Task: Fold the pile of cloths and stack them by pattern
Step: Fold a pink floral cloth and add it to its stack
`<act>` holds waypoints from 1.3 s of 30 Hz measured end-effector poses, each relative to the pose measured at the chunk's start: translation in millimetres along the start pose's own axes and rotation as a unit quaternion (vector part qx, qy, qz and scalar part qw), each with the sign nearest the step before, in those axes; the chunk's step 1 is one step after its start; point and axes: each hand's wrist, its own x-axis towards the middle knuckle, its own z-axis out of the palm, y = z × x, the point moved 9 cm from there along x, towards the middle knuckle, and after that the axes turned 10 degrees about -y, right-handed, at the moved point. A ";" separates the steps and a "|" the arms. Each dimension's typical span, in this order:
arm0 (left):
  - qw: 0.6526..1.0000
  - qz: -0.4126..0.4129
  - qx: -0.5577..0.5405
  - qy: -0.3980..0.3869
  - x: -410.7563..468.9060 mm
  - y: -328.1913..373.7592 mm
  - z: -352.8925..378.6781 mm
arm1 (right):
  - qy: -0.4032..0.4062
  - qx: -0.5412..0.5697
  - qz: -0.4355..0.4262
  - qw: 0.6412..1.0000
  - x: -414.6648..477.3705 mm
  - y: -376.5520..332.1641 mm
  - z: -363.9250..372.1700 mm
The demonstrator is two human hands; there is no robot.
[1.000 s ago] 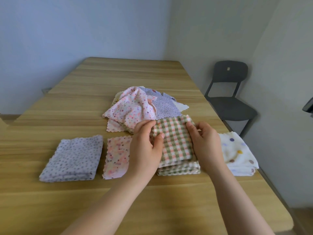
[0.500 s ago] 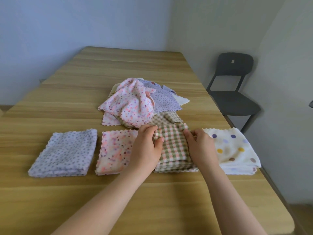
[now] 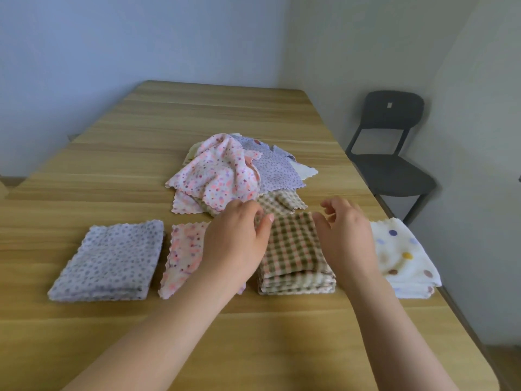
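Forearms come in from the near edge, and my left hand (image 3: 236,244) and right hand (image 3: 346,238) sit either side of the checked stack (image 3: 293,258). Half a second ago both hands were pinching the top checked cloth at its far corners. Now they have let go, fingers loosely curled and holding nothing, the left thumb just at the cloth's far left corner. The folded cloth lies square on its stack, so I judge this one done and the next pick due.

In the same row, the purple stack (image 3: 112,261) lies at the left and the pink stack (image 3: 183,255) next to it, partly hidden under my left hand. The dotted stack (image 3: 403,258) is at the right, near the table (image 3: 197,114) edge.

Just beyond lies the unfolded pile (image 3: 225,176): a pink cloth on top, purple behind, another checked one at its near edge, almost touching the checked stack. Dragging from the pile could disturb that stack. A chair (image 3: 392,153) stands far right, off the table and clear of my reach.
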 end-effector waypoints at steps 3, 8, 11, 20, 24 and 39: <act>0.999 0.030 -0.040 0.004 12.7 -5.9 -16.2 | -0.003 0.020 -0.065 0.998 7.1 -27.5 -6.0; 0.996 0.007 -0.085 -0.012 40.7 -48.1 -22.4 | -0.080 0.017 -0.112 0.990 29.5 -56.0 18.4; 0.995 0.007 -0.089 -0.039 59.2 -74.5 -17.0 | -0.139 -0.012 -0.146 0.979 43.2 -71.9 42.4; 0.990 0.064 0.006 -0.123 85.4 -107.7 -3.6 | -0.245 -0.099 -0.205 0.942 54.9 -105.8 115.2; 0.985 0.084 0.010 -0.147 90.8 -110.2 0.4 | -0.250 -0.133 -0.191 0.940 57.2 -108.5 135.9; 0.985 0.166 -0.024 0.029 81.1 -75.5 -46.1 | -0.092 0.068 -0.182 0.977 65.1 -126.5 50.5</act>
